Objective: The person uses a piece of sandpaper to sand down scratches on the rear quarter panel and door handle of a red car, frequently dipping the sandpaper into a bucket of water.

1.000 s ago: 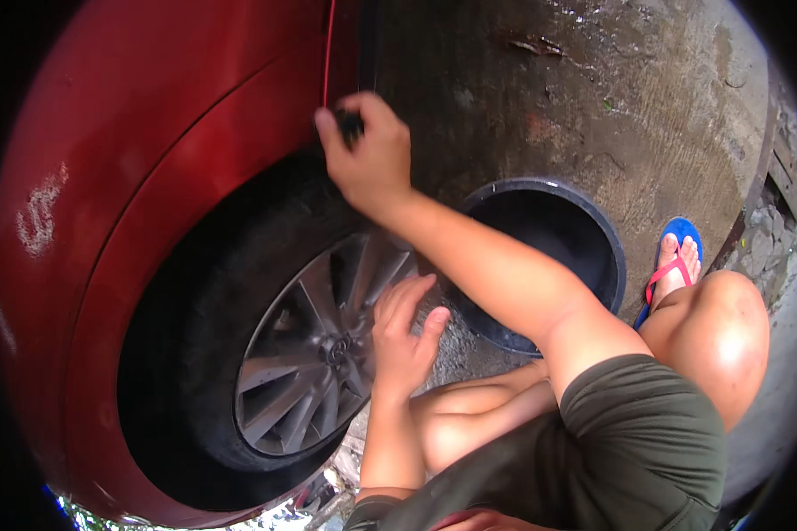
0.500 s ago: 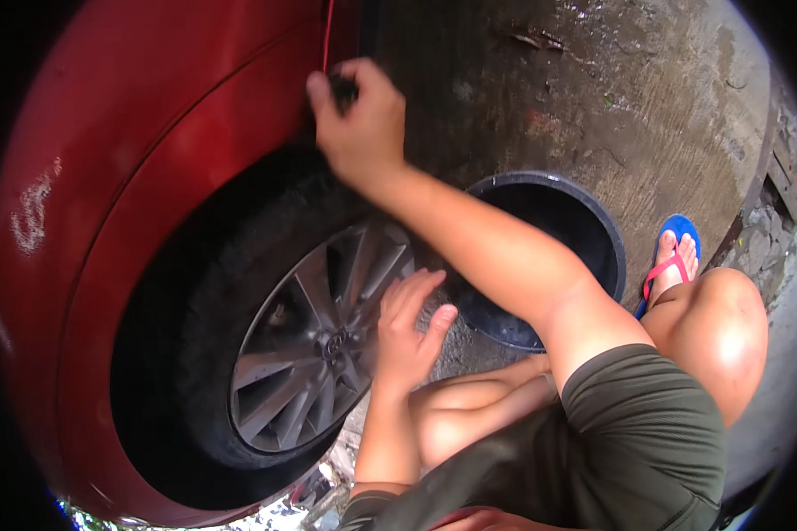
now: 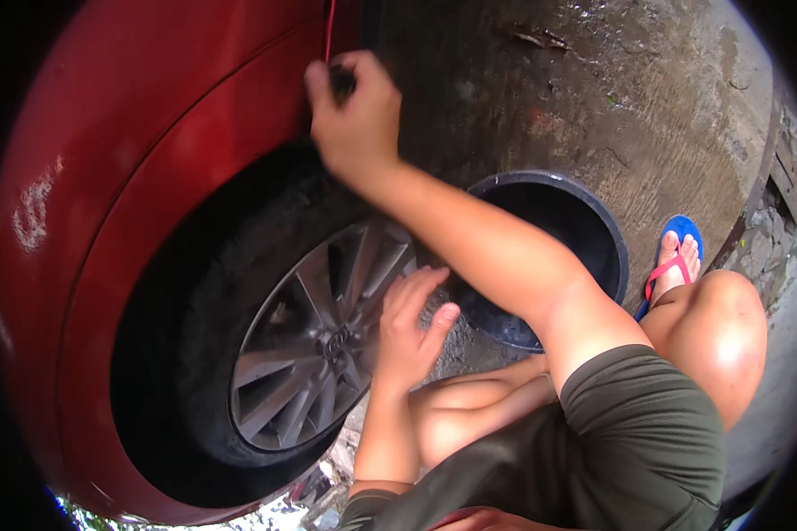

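My right hand [image 3: 359,119] is stretched out to the lower edge of the red car body [image 3: 239,97], just past the wheel arch. Its thumb and fingers are curled round a small dark thing [image 3: 342,81], mostly hidden and blurred, whose kind I cannot make out. My left hand [image 3: 410,332] is held up in front of the alloy wheel rim [image 3: 335,343], fingers spread and nothing in them. Whether it touches the rim I cannot tell. The black tyre [image 3: 208,354] sits inside the dark wheel arch.
A round black tub [image 3: 607,226] stands on the wet concrete ground [image 3: 549,115], beneath my right forearm. My bent knees are close to it. My foot in a blue flip-flop [image 3: 682,228] with a red strap rests to its right, near rubble [image 3: 762,243].
My right hand has shifted slightly up and to the left along the car's edge, still curled round the dark thing. My left hand stays almost where it was.
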{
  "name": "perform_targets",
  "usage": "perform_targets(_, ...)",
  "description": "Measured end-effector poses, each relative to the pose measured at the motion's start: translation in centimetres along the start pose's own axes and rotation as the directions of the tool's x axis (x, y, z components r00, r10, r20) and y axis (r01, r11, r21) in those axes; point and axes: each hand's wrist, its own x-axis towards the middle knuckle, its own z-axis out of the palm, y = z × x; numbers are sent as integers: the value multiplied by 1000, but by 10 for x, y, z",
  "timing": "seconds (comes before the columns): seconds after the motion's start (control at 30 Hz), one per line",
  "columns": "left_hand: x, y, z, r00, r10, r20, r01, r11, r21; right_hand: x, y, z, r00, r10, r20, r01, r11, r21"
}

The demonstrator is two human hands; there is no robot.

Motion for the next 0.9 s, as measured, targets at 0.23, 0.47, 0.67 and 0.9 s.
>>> perform_targets(0.23,10,1,0,1000,0,14,0,999,-44,8,-1,7,993,-113,-45,111,993,-43)
perform_targets(0.47,9,2,1,999,24,29,-23,1000,-12,21,-1,10,995,-90,-44,88,995,-51)
perform_targets(0.67,8,-9,2,997,-6,76,6,1000,9,-12,-8,12,903,-428,-46,425,903,-55)
perform_targets(0.9,3,-10,7,996,22,90,-28,997,68,-31,-18,11,845,-535,27,534,845,22)
